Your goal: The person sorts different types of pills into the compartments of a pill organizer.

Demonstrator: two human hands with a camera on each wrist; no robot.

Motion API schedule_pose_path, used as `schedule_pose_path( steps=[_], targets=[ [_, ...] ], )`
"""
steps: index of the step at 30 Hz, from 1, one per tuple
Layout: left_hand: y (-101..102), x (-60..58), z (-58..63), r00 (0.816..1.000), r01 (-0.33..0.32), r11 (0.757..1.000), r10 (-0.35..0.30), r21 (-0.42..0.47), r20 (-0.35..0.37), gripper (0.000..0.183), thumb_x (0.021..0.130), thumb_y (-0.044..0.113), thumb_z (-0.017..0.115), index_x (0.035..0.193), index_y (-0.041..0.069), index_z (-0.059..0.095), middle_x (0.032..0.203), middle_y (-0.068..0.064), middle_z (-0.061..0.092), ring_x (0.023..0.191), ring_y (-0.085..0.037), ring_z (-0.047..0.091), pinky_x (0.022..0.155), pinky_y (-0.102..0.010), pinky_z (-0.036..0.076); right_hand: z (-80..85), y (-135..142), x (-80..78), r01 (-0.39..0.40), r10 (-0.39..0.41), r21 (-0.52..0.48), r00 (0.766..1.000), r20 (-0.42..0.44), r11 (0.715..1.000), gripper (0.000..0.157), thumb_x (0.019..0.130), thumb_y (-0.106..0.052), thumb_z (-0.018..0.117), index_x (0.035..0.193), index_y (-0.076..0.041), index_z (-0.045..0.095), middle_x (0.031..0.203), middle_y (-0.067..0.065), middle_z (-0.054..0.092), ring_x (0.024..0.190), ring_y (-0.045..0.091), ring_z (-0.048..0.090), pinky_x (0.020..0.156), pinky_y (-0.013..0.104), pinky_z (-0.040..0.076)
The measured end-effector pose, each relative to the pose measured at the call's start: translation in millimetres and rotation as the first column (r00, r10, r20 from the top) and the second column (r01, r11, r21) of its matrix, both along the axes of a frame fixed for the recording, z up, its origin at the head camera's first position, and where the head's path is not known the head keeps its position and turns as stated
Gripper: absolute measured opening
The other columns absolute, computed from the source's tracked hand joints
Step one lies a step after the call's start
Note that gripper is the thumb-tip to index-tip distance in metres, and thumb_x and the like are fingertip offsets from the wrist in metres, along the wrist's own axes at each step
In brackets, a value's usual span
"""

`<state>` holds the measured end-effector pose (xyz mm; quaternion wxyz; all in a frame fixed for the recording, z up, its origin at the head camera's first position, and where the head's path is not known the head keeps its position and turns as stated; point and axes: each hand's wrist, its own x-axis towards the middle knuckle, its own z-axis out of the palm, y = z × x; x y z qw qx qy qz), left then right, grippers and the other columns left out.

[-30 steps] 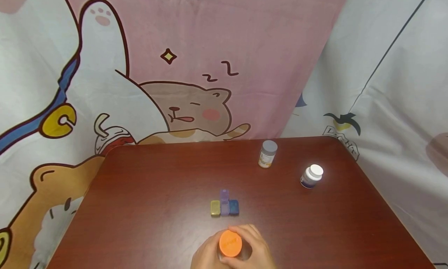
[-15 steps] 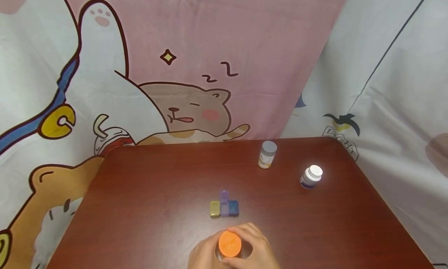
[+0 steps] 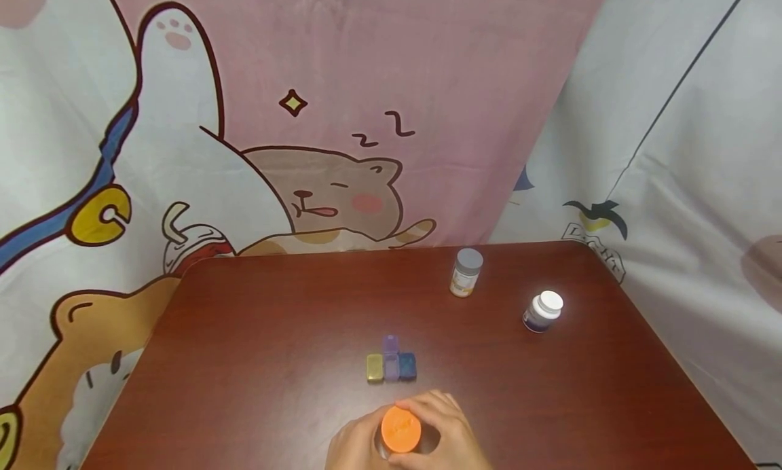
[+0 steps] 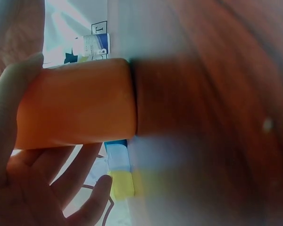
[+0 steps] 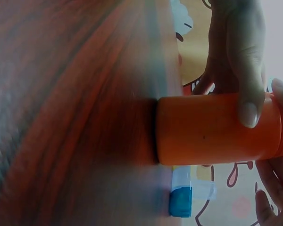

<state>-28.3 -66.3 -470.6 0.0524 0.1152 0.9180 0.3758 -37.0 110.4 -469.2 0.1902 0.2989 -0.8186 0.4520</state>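
An orange pill bottle (image 5: 203,132) stands upright on the table, its orange lid (image 3: 400,429) facing up in the head view. My left hand (image 3: 354,443) grips the bottle's body from the left. Fingers and thumb of my right hand (image 3: 449,429) hold the lid from the right side. Just beyond both hands lies a small pill organizer (image 3: 391,368) with yellow, purple and blue compartments. Its purple middle lid (image 3: 391,344) is raised, while the yellow and blue ones are down. The bottle's contents are hidden.
At the back of the brown table (image 3: 263,320) stands a bottle with a grey lid (image 3: 466,273). To its right is a white bottle with a white lid (image 3: 543,311). A cartoon-printed cloth (image 3: 476,83) hangs behind the table.
Little differs: the whole scene sits slightly lower in the head view. Both hands keep their hold on the orange bottle, and it stays in place.
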Motion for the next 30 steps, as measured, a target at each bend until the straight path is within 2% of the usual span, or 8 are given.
schedule_pose_path(
  steps=[5, 8, 12, 14, 17, 19, 24, 30],
  targets=[
    [-3, -0.8, -3.0, 0.999, 0.034, 0.999, -0.034, 0.018, -0.017, 0.067, 0.057, 0.052, 0.08, 0.114, 0.022, 0.066, 0.101, 0.002, 0.074, 0.085, -0.012, 0.064, 0.07, -0.043, 0.056, 3.0, 1, -2.0, -0.035, 0.036, 0.006, 0.999, -0.016, 0.999, 0.063, 0.057, -0.042, 0.086, 0.113, -0.021, 0.066, 0.102, -0.009, 0.069, 0.094, 0.008, 0.055, 0.076, 0.029, 0.045],
    [-4, -1.7, -5.7, 0.997, 0.066, 0.997, -0.065, 0.033, -0.044, 0.066, 0.059, 0.058, 0.077, 0.115, 0.025, 0.065, 0.102, 0.004, 0.074, 0.087, -0.01, 0.064, 0.071, -0.041, 0.057, 13.0, 1, -3.0, -0.085, 0.085, 0.02, 0.996, -0.018, 0.996, 0.062, 0.057, -0.039, 0.086, 0.112, -0.019, 0.066, 0.102, -0.007, 0.069, 0.095, 0.01, 0.056, 0.077, 0.033, 0.046],
    [-6, -4.0, -6.8, 0.992, 0.125, 0.988, -0.123, 0.088, -0.026, 0.067, 0.063, 0.059, 0.075, 0.119, 0.024, 0.062, 0.106, 0.003, 0.072, 0.091, -0.01, 0.063, 0.074, -0.042, 0.057, 16.7, 5, -7.4, -0.158, 0.157, 0.057, 0.987, 0.032, 0.986, 0.061, 0.059, -0.035, 0.086, 0.114, -0.017, 0.065, 0.105, -0.005, 0.067, 0.1, 0.012, 0.054, 0.079, 0.039, 0.047],
    [-7, -5.4, -6.1, 0.988, 0.149, 0.982, -0.151, 0.119, 0.009, 0.069, 0.064, 0.059, 0.074, 0.121, 0.022, 0.061, 0.109, 0.002, 0.072, 0.094, -0.01, 0.062, 0.077, -0.043, 0.057, 14.2, 9, -9.8, -0.207, 0.2, 0.069, 0.975, 0.101, 0.976, 0.06, 0.064, -0.035, 0.083, 0.118, -0.018, 0.064, 0.108, -0.004, 0.064, 0.102, 0.012, 0.051, 0.079, 0.039, 0.048],
    [-7, -6.8, -5.4, 0.984, 0.158, 0.976, -0.168, 0.149, 0.057, 0.071, 0.065, 0.057, 0.075, 0.123, 0.02, 0.06, 0.111, 0.0, 0.071, 0.095, -0.011, 0.062, 0.078, -0.045, 0.056, 12.0, 14, -12.5, -0.274, 0.25, 0.062, 0.935, 0.251, 0.96, 0.059, 0.069, -0.039, 0.08, 0.123, -0.023, 0.06, 0.115, -0.006, 0.059, 0.107, 0.01, 0.045, 0.084, 0.039, 0.049],
    [-7, -7.6, -4.8, 0.983, 0.154, 0.976, -0.167, 0.153, 0.078, 0.07, 0.065, 0.055, 0.076, 0.123, 0.018, 0.06, 0.11, -0.001, 0.071, 0.094, -0.011, 0.061, 0.077, -0.044, 0.056, 13.5, 15, -14.7, -0.297, 0.263, 0.069, 0.915, 0.307, 0.952, 0.058, 0.069, -0.041, 0.078, 0.123, -0.028, 0.059, 0.118, -0.008, 0.057, 0.11, 0.009, 0.042, 0.086, 0.039, 0.049],
    [-6, -7.6, -5.0, 0.98, 0.146, 0.974, -0.166, 0.171, 0.107, 0.071, 0.067, 0.051, 0.077, 0.124, 0.014, 0.059, 0.109, -0.004, 0.071, 0.092, -0.012, 0.062, 0.077, -0.045, 0.056, 17.6, 16, -21.2, -0.347, 0.309, 0.098, 0.909, 0.281, 0.933, 0.056, 0.067, -0.045, 0.078, 0.119, -0.031, 0.06, 0.116, -0.013, 0.054, 0.112, 0.01, 0.04, 0.086, 0.037, 0.048],
    [-7, -7.3, -6.6, 0.98, 0.158, 0.967, -0.179, 0.201, 0.09, 0.071, 0.066, 0.051, 0.077, 0.125, 0.015, 0.058, 0.111, -0.004, 0.071, 0.092, -0.011, 0.062, 0.076, -0.043, 0.056, 20.7, 19, -26.0, -0.409, 0.365, 0.091, 0.879, 0.308, 0.908, 0.055, 0.071, -0.04, 0.077, 0.122, -0.028, 0.059, 0.117, -0.012, 0.054, 0.112, 0.009, 0.042, 0.089, 0.037, 0.048]
  ],
)
